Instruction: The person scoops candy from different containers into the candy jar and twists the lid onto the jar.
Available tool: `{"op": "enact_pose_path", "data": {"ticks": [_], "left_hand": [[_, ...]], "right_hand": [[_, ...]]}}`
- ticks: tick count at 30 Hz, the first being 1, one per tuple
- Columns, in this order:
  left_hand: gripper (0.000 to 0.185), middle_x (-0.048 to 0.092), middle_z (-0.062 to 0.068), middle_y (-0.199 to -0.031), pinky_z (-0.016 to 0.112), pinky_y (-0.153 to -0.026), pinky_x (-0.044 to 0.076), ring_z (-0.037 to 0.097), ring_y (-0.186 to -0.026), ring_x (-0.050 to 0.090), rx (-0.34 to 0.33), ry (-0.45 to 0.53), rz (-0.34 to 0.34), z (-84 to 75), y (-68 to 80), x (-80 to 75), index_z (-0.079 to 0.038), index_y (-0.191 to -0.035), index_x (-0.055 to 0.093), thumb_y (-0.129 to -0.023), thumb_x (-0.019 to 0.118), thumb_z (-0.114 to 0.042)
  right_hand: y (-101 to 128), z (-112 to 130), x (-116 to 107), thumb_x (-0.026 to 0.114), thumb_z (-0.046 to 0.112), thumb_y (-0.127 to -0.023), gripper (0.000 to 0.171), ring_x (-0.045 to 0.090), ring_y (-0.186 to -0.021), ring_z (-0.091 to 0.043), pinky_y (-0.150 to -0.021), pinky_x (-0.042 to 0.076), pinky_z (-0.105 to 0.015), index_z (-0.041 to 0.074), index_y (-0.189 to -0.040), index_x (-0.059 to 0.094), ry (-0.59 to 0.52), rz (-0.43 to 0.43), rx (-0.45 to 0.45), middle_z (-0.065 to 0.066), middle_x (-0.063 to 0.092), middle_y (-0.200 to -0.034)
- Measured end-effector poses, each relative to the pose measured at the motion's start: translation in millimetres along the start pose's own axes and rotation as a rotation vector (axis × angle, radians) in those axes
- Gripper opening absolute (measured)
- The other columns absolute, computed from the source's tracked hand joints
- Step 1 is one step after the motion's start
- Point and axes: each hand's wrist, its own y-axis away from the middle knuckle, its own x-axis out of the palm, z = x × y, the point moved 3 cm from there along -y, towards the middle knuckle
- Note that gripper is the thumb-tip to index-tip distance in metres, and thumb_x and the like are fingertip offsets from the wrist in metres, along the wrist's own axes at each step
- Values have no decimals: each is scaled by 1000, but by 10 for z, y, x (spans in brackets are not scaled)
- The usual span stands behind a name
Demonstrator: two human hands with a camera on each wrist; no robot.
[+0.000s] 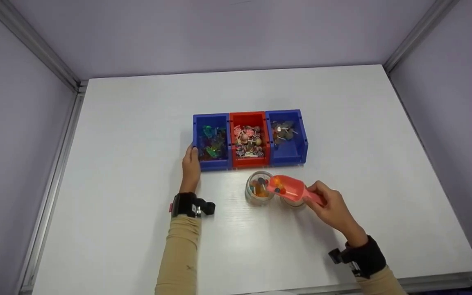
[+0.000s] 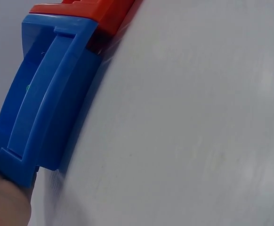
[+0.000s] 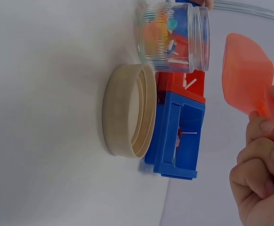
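Orange plastic scoop [image 1: 287, 187], gripped by its handle in the right hand [image 1: 332, 207], is held tilted over the open glass jar [image 1: 259, 187] with a few small sweets resting in its bowl. The jar stands on the white table [image 1: 137, 229], just in front of a row of three bins: left blue bin [image 1: 211, 141], red bin [image 1: 249, 139] and right blue bin [image 1: 287, 137], each holding small wrapped sweets. The left hand [image 1: 191, 166] rests with relaxed fingers against the outer near corner of the left blue bin, gripping nothing. A beige lid [image 3: 127, 110] lies on the table just beside the jar, largely covered by the scoop in the head view. Judged from this pose, the pour is best made with the scoop's lip held low over the jar's mouth and tipped slowly, so that no sweet bounces off the rim; the steadying hand should keep the bins from sliding. The left wrist view shows only bin walls and bare table. The kinds of sweets are too small to tell, and the scoop's contents are hidden in the right wrist view.
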Motion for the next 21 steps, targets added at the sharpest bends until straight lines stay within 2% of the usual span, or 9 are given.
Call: {"op": "enact_pose_path", "data": {"ticks": [5, 10, 16, 21], "left_hand": [[55, 20, 11, -163, 40, -127, 17, 26, -153, 16, -37, 37, 28, -10, 0, -9, -8, -155, 20, -107, 25, -34], [55, 19, 9, -163, 40, -128, 15, 24, -153, 14, -49, 40, 39, -1, -21, -4, -9, -155, 19, -106, 25, -35], [56, 21, 8, -163, 39, -128, 16, 24, -153, 16, -49, 37, 20, 6, -29, 3, -9, -154, 21, -106, 24, -37], [55, 24, 12, -161, 39, -127, 17, 26, -152, 19, -2, 45, 6, 9, -30, 0, -4, -153, 23, -107, 24, -35]], "right_hand": [[36, -155, 22, 74, -9, -74, 16, 29, -55, 4, -53, 17, 0, -4, -82, 61, 16, 16, -32, 1, 42, -57], [94, -435, 67, 76, -2, -76, 18, 29, -56, 7, -49, 23, -7, 2, -84, 61, 63, 53, -77, 8, 41, -59], [89, -430, 55, 76, 2, -78, 18, 30, -55, 6, -48, 25, -13, 3, -85, 60, 113, 85, -78, 10, 41, -60], [75, -384, 42, 75, 4, -79, 18, 28, -55, 6, -49, 23, -13, 5, -85, 58, 159, 109, -77, 10, 39, -59]]}}
